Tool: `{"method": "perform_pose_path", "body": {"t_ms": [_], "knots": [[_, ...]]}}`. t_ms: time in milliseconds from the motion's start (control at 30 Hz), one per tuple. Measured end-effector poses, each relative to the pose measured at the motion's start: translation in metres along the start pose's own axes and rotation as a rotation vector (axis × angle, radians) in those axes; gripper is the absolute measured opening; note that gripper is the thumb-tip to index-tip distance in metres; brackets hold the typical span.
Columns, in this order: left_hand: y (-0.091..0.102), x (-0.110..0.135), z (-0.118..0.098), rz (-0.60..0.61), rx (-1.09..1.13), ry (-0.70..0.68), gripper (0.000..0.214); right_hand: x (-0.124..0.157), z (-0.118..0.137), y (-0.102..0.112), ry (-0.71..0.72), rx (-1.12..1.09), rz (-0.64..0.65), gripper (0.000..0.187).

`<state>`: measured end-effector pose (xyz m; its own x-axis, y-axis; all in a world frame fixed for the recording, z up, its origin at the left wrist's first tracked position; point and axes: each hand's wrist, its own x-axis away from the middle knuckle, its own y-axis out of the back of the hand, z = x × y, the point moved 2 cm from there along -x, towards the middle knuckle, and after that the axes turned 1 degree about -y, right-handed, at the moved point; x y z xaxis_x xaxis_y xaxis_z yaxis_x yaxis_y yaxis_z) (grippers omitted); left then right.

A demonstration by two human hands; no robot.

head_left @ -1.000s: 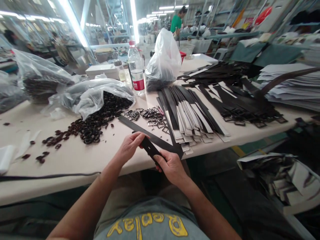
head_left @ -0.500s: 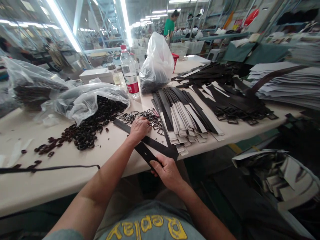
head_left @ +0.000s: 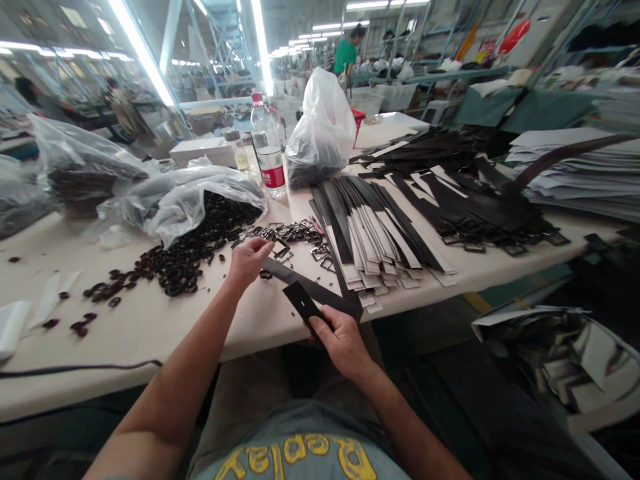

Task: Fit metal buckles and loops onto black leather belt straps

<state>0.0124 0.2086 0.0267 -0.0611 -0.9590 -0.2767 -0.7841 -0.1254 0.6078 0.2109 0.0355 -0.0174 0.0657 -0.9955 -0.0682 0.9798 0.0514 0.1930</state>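
My left hand is above the table with thumb and fingers pinched on a rectangular metal buckle, which sticks out past the fingertips. My right hand grips a black strap with a small slot in it, its free end tilted up and to the left. Below both hands another black strap lies flat on the table. A loose pile of metal buckles spreads just beyond my left hand. One dark ring rests near my left fingertips.
Dark rings spill from a clear plastic bag on the left. A water bottle and a tied white bag stand behind the buckles. Black and white strips lie to the right, with buckled straps beyond.
My left hand has come back from the buckle pile towards the left, with a buckle now at its fingertips. The right hand still grips the slotted strap, now apart from the left hand.
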Motion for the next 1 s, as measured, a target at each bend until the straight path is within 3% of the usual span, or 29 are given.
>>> {"method": "perform_pose_path", "body": {"t_ms": [133, 233, 300, 367, 467, 600, 767, 1000], "knots": [[0.019, 0.027, -0.001, 0.011, 0.477, 0.163, 0.034, -0.002, 0.003, -0.004, -0.114, -0.197, 0.061, 0.026], [0.029, 0.047, -0.002, 0.001, 0.554, 0.177, 0.035, -0.002, 0.008, -0.012, -0.209, -0.332, 0.154, 0.034], [0.035, 0.057, -0.002, -0.02, 0.555, 0.151, 0.034, -0.003, 0.013, -0.013, -0.203, -0.327, 0.144, 0.035], [0.041, 0.065, -0.003, -0.045, 0.52, 0.089, 0.029, -0.004, 0.018, -0.011, -0.109, -0.173, 0.064, 0.031], [0.049, 0.075, -0.01, -0.063, 0.411, -0.046, 0.022, -0.005, 0.031, -0.008, 0.125, 0.259, -0.086, 0.025], [0.052, 0.09, -0.03, -0.07, 0.195, -0.185, 0.016, -0.004, 0.044, -0.013, 0.348, 0.595, -0.155, 0.025], [0.049, 0.103, -0.049, -0.107, -0.051, -0.308, 0.014, -0.002, 0.044, -0.019, 0.41, 0.767, -0.172, 0.027], [0.039, 0.106, -0.05, -0.092, -0.204, -0.475, 0.018, 0.001, 0.042, -0.02, 0.36, 0.82, -0.124, 0.026]]}}
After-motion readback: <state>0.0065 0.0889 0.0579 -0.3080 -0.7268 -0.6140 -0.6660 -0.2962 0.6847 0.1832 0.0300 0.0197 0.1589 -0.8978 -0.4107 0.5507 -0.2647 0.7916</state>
